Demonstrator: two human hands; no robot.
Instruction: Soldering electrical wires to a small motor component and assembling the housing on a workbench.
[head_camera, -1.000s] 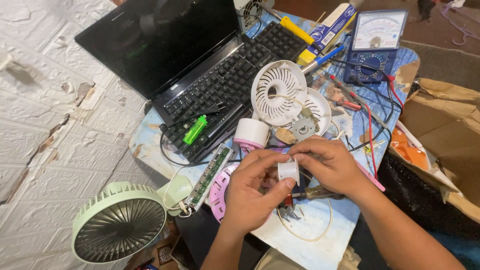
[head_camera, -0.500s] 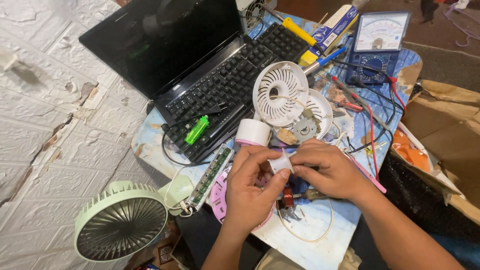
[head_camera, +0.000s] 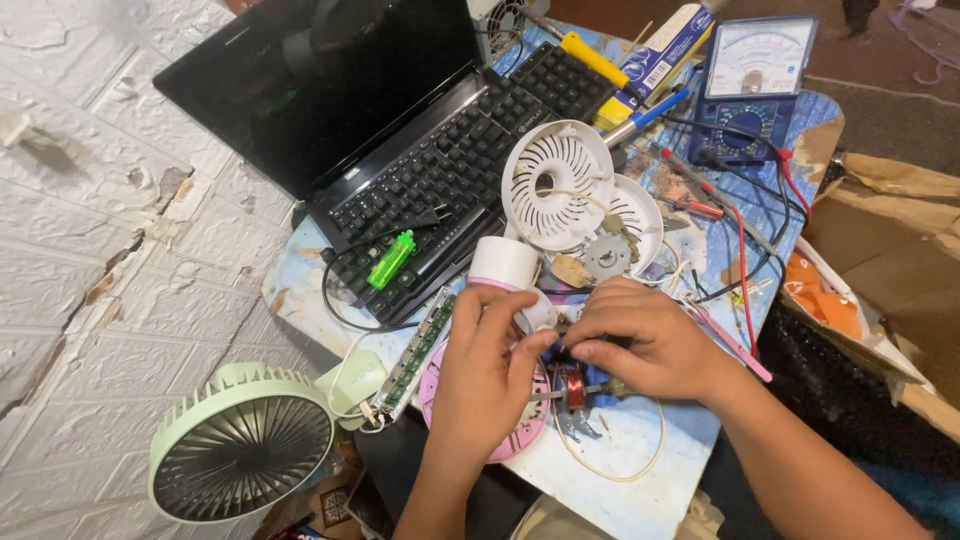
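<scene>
Both my hands meet over the near part of a small blue table (head_camera: 640, 480). My left hand (head_camera: 487, 375) pinches a small white plastic part (head_camera: 541, 313) between thumb and fingers. My right hand (head_camera: 650, 340) curls next to it, fingertips touching the same part. Under them lie a small motor with copper windings (head_camera: 574, 388) and a pink round fan piece (head_camera: 520, 430). Whether the motor hangs from the white part is hidden by my fingers.
A black laptop (head_camera: 400, 140) with a green lighter (head_camera: 390, 260) on it lies at the left. White fan grille (head_camera: 556, 185), blue multimeter (head_camera: 752, 95) with red and black leads, circuit board strip (head_camera: 415, 352), green fan (head_camera: 240, 445) at bottom left, cardboard (head_camera: 890, 250) right.
My hands have dropped a little toward the table and closed together over the white part. The camera has shifted slightly.
</scene>
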